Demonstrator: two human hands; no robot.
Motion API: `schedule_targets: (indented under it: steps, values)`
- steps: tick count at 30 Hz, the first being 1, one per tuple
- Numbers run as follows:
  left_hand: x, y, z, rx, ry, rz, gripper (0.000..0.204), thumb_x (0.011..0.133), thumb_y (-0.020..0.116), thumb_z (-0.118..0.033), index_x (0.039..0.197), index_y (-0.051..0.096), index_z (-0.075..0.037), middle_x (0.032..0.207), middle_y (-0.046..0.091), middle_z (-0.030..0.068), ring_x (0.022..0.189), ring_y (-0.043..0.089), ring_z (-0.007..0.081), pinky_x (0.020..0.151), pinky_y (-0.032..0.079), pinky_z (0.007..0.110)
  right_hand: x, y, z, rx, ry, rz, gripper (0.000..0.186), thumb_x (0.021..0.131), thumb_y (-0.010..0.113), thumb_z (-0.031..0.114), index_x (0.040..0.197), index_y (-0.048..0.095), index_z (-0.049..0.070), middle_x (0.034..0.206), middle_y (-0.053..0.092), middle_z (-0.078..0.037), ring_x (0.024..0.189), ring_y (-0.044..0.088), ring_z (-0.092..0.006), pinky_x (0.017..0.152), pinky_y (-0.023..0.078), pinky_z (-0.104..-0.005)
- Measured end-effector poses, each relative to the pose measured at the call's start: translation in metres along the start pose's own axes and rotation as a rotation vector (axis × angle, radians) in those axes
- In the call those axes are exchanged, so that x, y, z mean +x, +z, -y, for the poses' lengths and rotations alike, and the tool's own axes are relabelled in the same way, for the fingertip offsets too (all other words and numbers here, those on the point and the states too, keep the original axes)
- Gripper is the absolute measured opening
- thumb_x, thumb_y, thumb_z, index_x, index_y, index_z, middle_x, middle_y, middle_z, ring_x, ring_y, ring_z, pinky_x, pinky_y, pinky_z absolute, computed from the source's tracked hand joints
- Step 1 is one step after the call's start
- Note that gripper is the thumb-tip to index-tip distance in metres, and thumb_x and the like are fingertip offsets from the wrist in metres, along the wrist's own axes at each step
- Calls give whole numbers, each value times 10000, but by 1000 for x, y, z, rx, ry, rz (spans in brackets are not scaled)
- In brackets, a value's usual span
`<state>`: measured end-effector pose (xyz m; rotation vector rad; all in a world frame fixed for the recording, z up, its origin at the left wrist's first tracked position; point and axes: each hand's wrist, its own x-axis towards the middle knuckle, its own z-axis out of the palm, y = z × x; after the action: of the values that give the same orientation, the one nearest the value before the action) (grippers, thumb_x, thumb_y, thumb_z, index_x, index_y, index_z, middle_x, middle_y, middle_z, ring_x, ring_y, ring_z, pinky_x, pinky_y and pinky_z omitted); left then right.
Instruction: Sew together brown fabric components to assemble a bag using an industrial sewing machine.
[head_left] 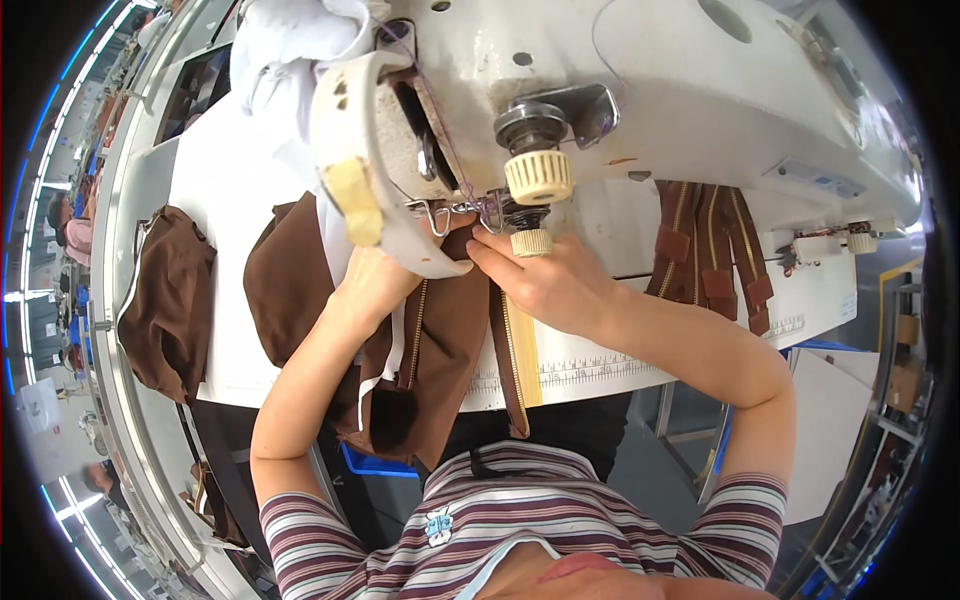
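Observation:
Brown cloth [455, 330] lies under the needle area of a white sewing machine [690, 100] and hangs over the table's front edge. On its left part runs a gold-toothed zipper [416, 345] beside a white strip. My left hand [378, 285] is closed on this cloth, its fingers partly hidden behind the machine's curved white guard [345, 150]. My right hand [545, 282] pinches the upper end of a second brown zipper [512, 360] with gold teeth, close to the needle area. That zipper's lower end dangles past the table edge.
More brown cloth pieces [168, 300] lie to the left. Several brown zippers [710, 250] rest at the right under the machine arm. White cloth [290, 60] is bunched at the back left. A printed ruler [590, 372] runs along the table front. Cream tension knobs [540, 178] jut above my right hand.

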<state>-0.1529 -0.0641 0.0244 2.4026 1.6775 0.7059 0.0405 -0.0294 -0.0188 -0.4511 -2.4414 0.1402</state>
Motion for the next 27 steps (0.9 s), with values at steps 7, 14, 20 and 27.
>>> schedule_targets:
  steps: [7, 14, 20, 27]
  values:
    - [-3, -4, 5, 111, -173, 236, 180, 833, 692, -117, 963, 673, 7, 893, 657, 209, 818, 635, 392, 699, 508, 450, 4, -1, 2, -19, -4, -46, 118, 720, 634, 51, 806, 557, 29, 812, 551, -70, 711, 632, -178, 535, 560, -287]
    - [-7, 1, 12, 39, -171, 176, 187, 839, 688, -130, 964, 670, 8, 895, 655, 217, 835, 631, 406, 693, 510, 455, 4, 2, 1, -21, -1, -36, 139, 720, 634, 52, 829, 556, 16, 851, 555, -91, 694, 640, -183, 523, 561, -291]
    - [-7, 10, 10, -3, -117, 17, 169, 835, 690, -118, 956, 677, 0, 876, 657, 209, 805, 627, 399, 692, 506, 455, 1, -6, 3, -22, 96, 131, 333, 713, 642, 16, 1045, 660, -5, 1023, 674, -112, 864, 675, -208, 658, 571, -307]
    - [-9, 16, 12, 29, 51, -3, 302, 693, 669, 29, 989, 695, -24, 902, 662, 152, 837, 626, 329, 715, 478, 437, 1, -6, -1, -18, 32, 82, 164, 736, 628, 58, 885, 606, -6, 886, 587, -95, 799, 636, -215, 626, 567, -313]
